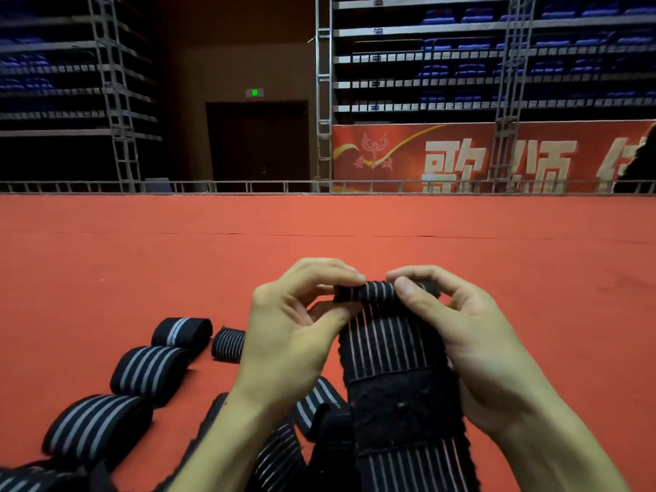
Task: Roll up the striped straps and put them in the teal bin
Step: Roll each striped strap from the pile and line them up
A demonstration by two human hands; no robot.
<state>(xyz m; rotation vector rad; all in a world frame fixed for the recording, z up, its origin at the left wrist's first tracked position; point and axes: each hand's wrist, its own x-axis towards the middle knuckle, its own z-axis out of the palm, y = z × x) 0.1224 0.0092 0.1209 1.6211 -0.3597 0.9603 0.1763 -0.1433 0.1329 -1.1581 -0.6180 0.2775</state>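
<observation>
Lower left of frame: four rolled straps (pixel 149 371) lie in a diagonal row on the red carpet (pixel 532 261). They are black with pale stripes, and the farthest one sits just beside the left hand (pixel 294 335).

Bottom centre: loose straps (pixel 280 452) lie in a heap, partly hidden under the left forearm.

Centre: the left hand is raised above the carpet, fingers curled over and thumb under, pinching the left end of the rolled-up top of a strap (pixel 390 342). The unrolled length hangs down between the two wrists to the bottom edge, and a fuzzy black patch crosses it.

Right of centre: the right hand (pixel 461 335) grips the right end of the same roll, thumb on its front and fingers curled over the top.

Upper right: a red banner (pixel 461 158) behind a rail.
</observation>
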